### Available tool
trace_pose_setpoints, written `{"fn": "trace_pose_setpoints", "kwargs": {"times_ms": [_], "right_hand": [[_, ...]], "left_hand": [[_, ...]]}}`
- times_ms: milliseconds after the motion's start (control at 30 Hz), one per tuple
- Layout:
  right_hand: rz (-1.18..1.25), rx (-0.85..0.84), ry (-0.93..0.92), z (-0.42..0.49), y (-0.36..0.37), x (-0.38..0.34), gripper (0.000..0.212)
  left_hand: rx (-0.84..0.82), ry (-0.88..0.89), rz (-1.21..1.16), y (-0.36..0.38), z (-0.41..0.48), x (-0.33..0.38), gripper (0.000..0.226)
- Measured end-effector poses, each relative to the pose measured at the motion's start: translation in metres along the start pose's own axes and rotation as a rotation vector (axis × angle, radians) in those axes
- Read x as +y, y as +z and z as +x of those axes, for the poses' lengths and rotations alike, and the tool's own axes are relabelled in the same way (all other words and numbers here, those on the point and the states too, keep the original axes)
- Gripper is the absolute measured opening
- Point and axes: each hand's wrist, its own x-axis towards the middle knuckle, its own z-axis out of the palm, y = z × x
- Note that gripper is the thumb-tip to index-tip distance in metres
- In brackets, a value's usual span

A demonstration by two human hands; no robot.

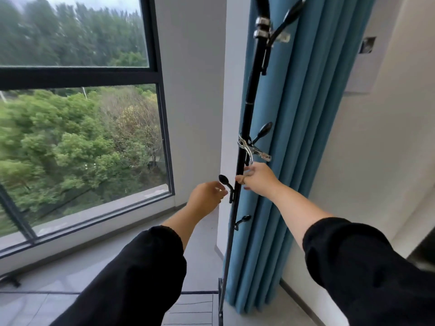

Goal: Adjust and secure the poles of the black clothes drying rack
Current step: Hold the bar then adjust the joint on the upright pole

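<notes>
A tall black pole of the drying rack rises upright in front of the blue curtain, with black hook pegs sticking out at several heights. My right hand is wrapped around the pole just below a silver metal clamp. My left hand reaches to a black peg on the pole's left side, fingers apart and touching or nearly touching it. A second silver clamp sits high on the pole. The rack's lower black frame shows at the bottom.
The blue curtain hangs right behind the pole, beside a white wall column. A large black-framed window fills the left. Grey tiled floor lies below. A white wall stands to the right.
</notes>
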Motion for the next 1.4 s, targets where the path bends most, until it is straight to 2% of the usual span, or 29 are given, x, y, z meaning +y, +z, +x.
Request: {"fn": "trace_pose_setpoints", "kwargs": {"times_ms": [100, 200, 300, 467, 633, 833, 967, 1133, 1233, 1400], "right_hand": [[0.079, 0.056, 0.013, -0.01, -0.02, -0.004, 0.012], [-0.032, 0.104, -0.031, -0.031, -0.043, -0.014, 0.01], [-0.192, 0.159, -0.149, -0.058, -0.066, -0.03, 0.025], [-0.322, 0.252, -0.329, -0.101, -0.086, -0.066, 0.033], [-0.328, 0.359, -0.502, -0.132, -0.088, -0.099, 0.032], [-0.348, 0.663, -0.735, -0.143, -0.092, -0.156, 0.025], [-0.387, 0.725, -0.818, -0.138, -0.093, -0.196, 0.024], [-0.471, 0.718, -0.821, -0.122, -0.088, -0.234, 0.037], [-0.464, 0.661, -0.746, -0.104, -0.08, -0.258, 0.052], [-0.386, 0.557, -0.597, -0.076, -0.068, -0.283, 0.062]], "left_hand": [[0.098, 0.006, -0.027, -0.009, -0.014, 0.024, 0.016], [0.237, -0.001, 0.043, -0.022, -0.034, 0.045, 0.031], [0.311, 0.051, 0.101, -0.033, -0.056, 0.073, 0.033], [0.366, 0.139, 0.151, -0.05, -0.088, 0.123, 0.028], [0.471, 0.197, 0.201, -0.082, -0.108, 0.142, 0.026], [0.63, 0.351, 0.254, -0.139, -0.115, 0.172, 0.028], [0.776, 0.465, 0.311, -0.178, -0.115, 0.191, 0.03], [0.777, 0.573, 0.491, -0.215, -0.097, 0.205, 0.038], [0.784, 0.592, 0.558, -0.234, -0.079, 0.213, 0.045], [0.797, 0.625, 0.707, -0.258, -0.043, 0.228, 0.053]]}}
